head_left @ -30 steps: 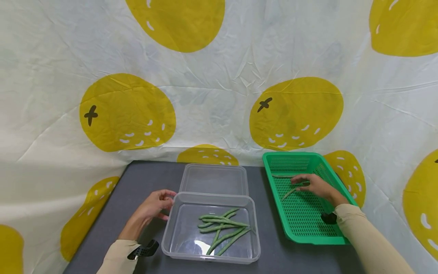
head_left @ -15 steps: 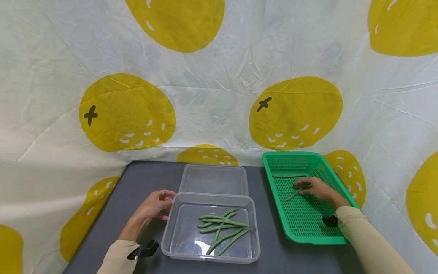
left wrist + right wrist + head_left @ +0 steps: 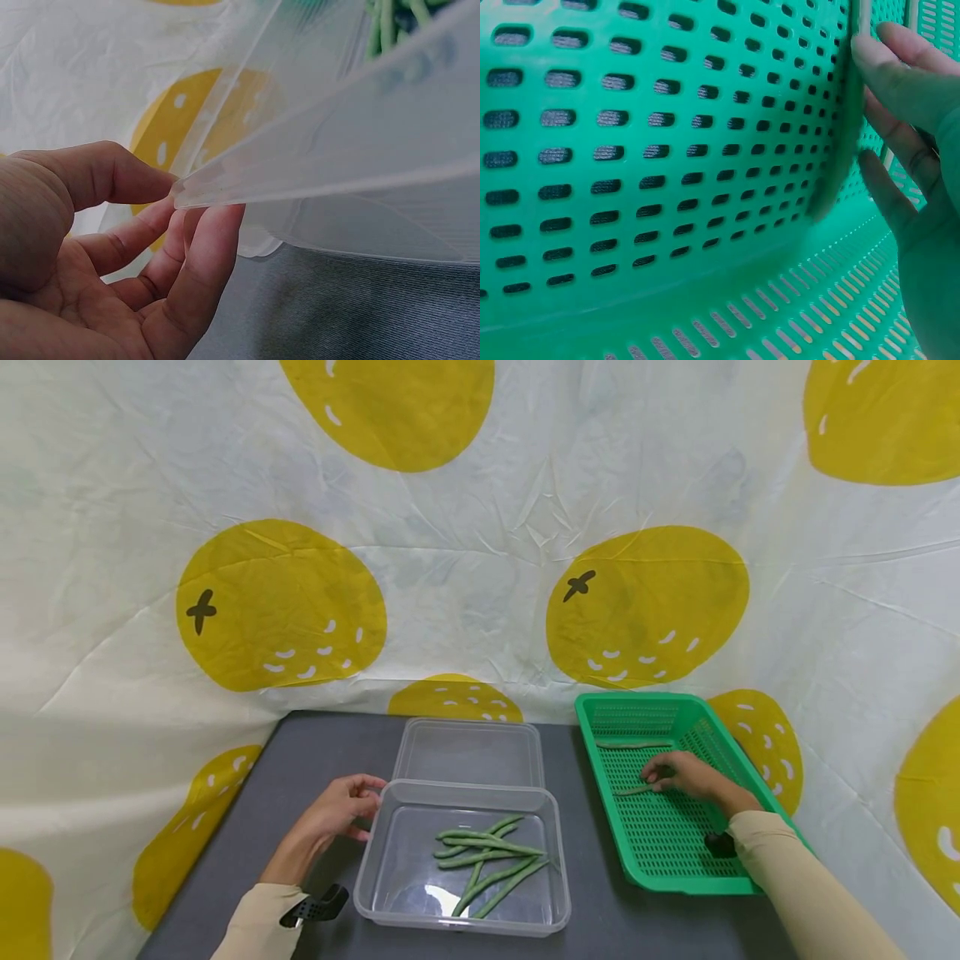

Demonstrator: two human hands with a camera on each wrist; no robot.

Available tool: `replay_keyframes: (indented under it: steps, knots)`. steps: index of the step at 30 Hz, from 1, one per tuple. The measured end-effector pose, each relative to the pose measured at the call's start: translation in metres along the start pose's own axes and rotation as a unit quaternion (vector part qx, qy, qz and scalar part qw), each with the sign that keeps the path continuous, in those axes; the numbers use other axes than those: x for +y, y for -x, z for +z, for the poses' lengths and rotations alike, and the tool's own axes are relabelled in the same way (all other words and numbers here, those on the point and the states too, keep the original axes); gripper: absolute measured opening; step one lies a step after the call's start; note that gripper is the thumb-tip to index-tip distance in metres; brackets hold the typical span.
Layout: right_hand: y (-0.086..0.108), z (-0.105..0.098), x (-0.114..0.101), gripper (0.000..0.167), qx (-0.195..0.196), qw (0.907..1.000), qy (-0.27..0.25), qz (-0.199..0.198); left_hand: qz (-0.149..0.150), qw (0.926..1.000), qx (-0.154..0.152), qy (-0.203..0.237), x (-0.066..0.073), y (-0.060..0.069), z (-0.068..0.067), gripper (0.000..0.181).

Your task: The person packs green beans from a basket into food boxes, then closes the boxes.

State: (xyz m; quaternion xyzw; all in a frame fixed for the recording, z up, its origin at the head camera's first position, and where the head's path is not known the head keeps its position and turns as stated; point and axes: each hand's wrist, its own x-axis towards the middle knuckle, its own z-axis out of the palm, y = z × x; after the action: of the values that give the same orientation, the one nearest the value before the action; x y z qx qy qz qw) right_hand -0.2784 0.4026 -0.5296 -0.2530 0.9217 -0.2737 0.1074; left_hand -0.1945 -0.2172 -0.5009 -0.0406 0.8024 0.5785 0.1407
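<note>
My left hand (image 3: 342, 811) pinches the rim of a clear plastic container (image 3: 365, 906) at its far left corner, thumb above and fingers below in the left wrist view. Several green beans (image 3: 491, 856) lie crossed in that container. Inside a green plastic basket (image 3: 626, 868), my right hand (image 3: 686, 774) pinches one green bean (image 3: 633, 791) between thumb and fingers. The bean (image 3: 844, 142) looks blurred in the right wrist view, close to the perforated basket floor. Another green bean (image 3: 633, 746) lies along the far end of the basket.
A clear lid (image 3: 468, 752) lies flat behind the container. Dark grey cloth covers the table (image 3: 330, 743). A white curtain (image 3: 465, 610) printed with yellow fruit hangs at the back and both sides.
My right hand has shifted slightly within the basket, and its bean has turned from slanted to nearly level. The left hand and the container have stayed in place.
</note>
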Motion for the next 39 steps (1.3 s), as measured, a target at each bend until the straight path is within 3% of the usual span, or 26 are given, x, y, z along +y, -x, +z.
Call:
replay_keyframes:
  steps: [8,24,39]
  knots:
    - [-0.003,-0.001,-0.007,0.014,-0.048,0.9987,-0.016,0.002,0.002,1.0000,-0.004,-0.002,0.000,-0.001,0.000,0.036]
    - [0.003,-0.005,-0.018,0.012,-0.086,0.9961,-0.014,0.012,0.000,1.0000,-0.006,-0.003,0.001,0.000,-0.001,0.036]
    - [0.010,-0.020,-0.035,0.020,-0.043,0.9985,-0.031,-0.010,-0.001,1.0000,-0.003,-0.003,0.001,0.000,-0.001,0.036]
